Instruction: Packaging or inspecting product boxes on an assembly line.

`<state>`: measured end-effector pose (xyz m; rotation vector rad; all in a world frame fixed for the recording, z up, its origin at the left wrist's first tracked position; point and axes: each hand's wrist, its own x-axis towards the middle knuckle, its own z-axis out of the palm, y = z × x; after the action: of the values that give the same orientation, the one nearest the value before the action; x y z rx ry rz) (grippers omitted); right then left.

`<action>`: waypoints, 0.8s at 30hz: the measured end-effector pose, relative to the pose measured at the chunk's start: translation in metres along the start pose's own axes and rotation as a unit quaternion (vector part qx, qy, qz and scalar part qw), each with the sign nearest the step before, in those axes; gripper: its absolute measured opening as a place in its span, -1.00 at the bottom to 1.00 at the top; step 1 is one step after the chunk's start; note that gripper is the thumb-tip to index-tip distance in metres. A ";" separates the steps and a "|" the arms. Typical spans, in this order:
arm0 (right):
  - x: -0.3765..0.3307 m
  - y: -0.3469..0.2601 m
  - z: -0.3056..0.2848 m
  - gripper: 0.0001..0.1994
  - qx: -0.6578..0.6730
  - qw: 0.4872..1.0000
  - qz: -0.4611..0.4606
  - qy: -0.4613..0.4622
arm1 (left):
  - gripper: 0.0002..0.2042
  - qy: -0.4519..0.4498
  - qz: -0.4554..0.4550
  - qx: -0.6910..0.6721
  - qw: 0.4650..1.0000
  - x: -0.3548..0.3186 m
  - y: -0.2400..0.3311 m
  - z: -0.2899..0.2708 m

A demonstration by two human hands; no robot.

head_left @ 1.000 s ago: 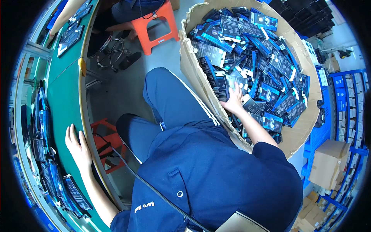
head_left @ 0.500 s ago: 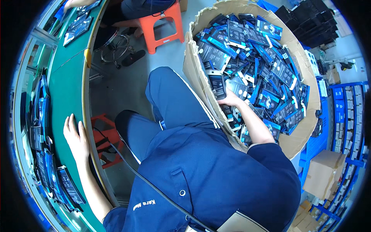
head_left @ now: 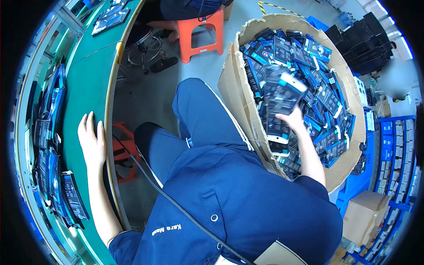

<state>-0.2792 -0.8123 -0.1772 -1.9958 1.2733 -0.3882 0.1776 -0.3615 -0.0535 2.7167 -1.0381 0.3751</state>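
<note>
My right hand (head_left: 292, 120) grips a flat dark retail box (head_left: 279, 95) by its near part, over the left side of a big cardboard carton (head_left: 230, 75). Motion smears the box, and I cannot tell if there is more than one. Under it the carton is heaped with similar flat black-and-blue boxes (head_left: 329, 99), lying at all angles. On the green tabletop (head_left: 90, 84) to my left, my left hand (head_left: 92, 143) lies near the edge with its fingers apart and nothing in them.
Rows of flat boxes (head_left: 53, 132) lie along the table's far left side, with more dark packages (head_left: 110, 20) further up. A person sits by an orange stool (head_left: 201, 37). Blue shelving (head_left: 391, 145) and a closed brown carton (head_left: 364, 216) stand at right.
My right hand has come up from inside the carton, raising the dark box above the heap. My left hand stays on the tabletop. The whole view has shifted slightly.
</note>
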 end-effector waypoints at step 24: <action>-0.077 -0.520 0.148 -0.57 0.222 0.568 -0.792 -0.033 | -0.59 0.208 0.078 0.056 0.973 -0.113 -0.001 -0.070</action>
<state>0.1145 -0.5555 0.1005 -2.0336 -1.0181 -1.2291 0.0853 -0.2706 -0.0220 2.4909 -1.1309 1.0067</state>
